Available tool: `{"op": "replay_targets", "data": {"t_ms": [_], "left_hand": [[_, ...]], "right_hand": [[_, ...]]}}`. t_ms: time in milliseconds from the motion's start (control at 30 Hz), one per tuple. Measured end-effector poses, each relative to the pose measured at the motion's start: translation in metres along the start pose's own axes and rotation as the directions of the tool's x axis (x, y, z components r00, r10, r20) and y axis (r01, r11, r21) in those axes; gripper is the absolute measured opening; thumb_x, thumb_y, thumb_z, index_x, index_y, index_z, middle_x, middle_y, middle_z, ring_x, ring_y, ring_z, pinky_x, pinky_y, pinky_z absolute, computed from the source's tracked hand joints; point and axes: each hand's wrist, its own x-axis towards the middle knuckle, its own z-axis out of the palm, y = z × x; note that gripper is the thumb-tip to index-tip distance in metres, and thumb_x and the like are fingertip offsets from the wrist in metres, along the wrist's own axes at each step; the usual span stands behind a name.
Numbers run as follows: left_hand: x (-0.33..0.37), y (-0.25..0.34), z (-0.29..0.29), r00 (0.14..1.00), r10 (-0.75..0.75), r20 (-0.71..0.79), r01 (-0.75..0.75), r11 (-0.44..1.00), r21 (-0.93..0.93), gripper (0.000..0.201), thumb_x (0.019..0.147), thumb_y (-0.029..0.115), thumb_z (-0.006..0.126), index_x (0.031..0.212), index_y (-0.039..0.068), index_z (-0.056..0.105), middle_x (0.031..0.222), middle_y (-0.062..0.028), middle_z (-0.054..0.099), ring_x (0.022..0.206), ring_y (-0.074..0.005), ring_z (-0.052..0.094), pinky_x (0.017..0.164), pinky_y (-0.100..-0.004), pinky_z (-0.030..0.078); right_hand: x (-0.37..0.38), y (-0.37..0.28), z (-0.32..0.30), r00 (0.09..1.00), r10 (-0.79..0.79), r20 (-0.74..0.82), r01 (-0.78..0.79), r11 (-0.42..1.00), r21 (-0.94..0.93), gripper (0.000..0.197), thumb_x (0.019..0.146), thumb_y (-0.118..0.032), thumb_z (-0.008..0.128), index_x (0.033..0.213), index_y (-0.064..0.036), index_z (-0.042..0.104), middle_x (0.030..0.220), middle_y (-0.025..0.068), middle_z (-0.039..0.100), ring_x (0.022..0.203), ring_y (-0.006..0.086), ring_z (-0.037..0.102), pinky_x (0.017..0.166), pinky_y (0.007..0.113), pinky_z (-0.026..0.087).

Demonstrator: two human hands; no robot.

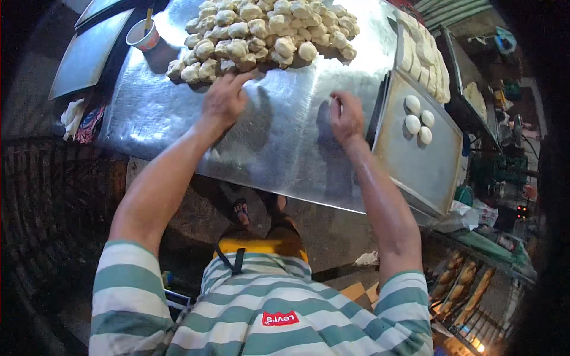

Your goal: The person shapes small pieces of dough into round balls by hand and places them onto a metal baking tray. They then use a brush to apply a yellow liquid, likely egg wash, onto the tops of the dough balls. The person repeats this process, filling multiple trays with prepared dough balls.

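Shirt: green-and-white striped [267, 323], at 6 o'clock, with yellow shorts [261, 246] just beyond.
Worktop: shiny metal [279, 160], its near edge crossing ahead of the shorts.
Right hand: at 1 o'clock [348, 118], above the worktop, fingers curled in; cannot tell whether it pinches anything.
Left hand: at 11 o'clock [224, 101], loosely spread, fingers reaching to the near edge of the dough lumps; contact cannot be told.
Tray: flat, with a brownish rim [392, 154], between 2 and 3 o'clock, right of the right hand.
Dough balls: four, smooth and white [412, 124], grouped on the tray.
Dough lumps: a big pale heap [258, 28] at 12 o'clock on the worktop.
Cup: white [141, 39], between 10 and 11 o'clock, left of the heap, a stick [148, 18] standing in it.
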Motion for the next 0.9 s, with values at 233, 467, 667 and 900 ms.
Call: {"op": "replay_targets", "data": {"t_ms": [233,467,667,900], "left_hand": [[0.008,0.041,0.007,0.983,0.18,0.046,-0.18,0.984,-0.013,0.03,0.083,0.003,0.066,0.106,0.018,0.077,0.095,-0.0112,0.066,0.094,-0.0345,0.066,0.082,-0.0461,0.055],[-0.02,0.009,0.001,1.0,-0.004,0.015,0.003,1.0,0.028,0.034,0.084,0.01,0.066,0.115,0.022,0.074,0.104,-0.0111,0.067,0.099,-0.0337,0.067,0.088,-0.0464,0.054],[0.034,0.041,0.004,0.962,0.251,0.102,-0.25,0.968,-0.03,0.032,0.078,0.006,0.066,0.108,0.015,0.073,0.093,-0.0103,0.063,0.093,-0.0343,0.063,0.088,-0.0451,0.054],[-0.02,0.03,0.0,0.999,0.037,0.007,-0.038,0.999,0.034,0.036,0.075,0.006,0.067,0.11,0.015,0.074,0.094,-0.0112,0.064,0.09,-0.0338,0.061,0.086,-0.0462,0.053]], "right_hand": [[0.03,-0.021,0.015,0.973,-0.208,0.102,0.209,0.978,0.0,0.02,0.089,-0.007,0.061,0.106,-0.0084,0.072,0.096,0.0153,0.069,0.094,0.0368,0.063,0.086,0.05,0.05],[0.002,-0.005,0.014,0.998,0.022,0.054,-0.024,0.999,0.041,0.022,0.086,-0.005,0.062,0.106,-0.0085,0.073,0.096,0.013,0.07,0.095,0.0357,0.063,0.086,0.047,0.051],[0.084,0.009,0.029,0.968,-0.248,0.029,0.249,0.969,-0.015,0.024,0.085,-0.003,0.061,0.106,-0.0086,0.073,0.093,0.0123,0.069,0.091,0.0352,0.063,0.085,0.046,0.052],[0.035,0.006,0.014,0.999,-0.05,0.016,0.05,0.999,0.003,0.02,0.085,-0.005,0.062,0.102,-0.0085,0.073,0.094,0.0132,0.07,0.093,0.0354,0.065,0.085,0.046,0.052]]}}
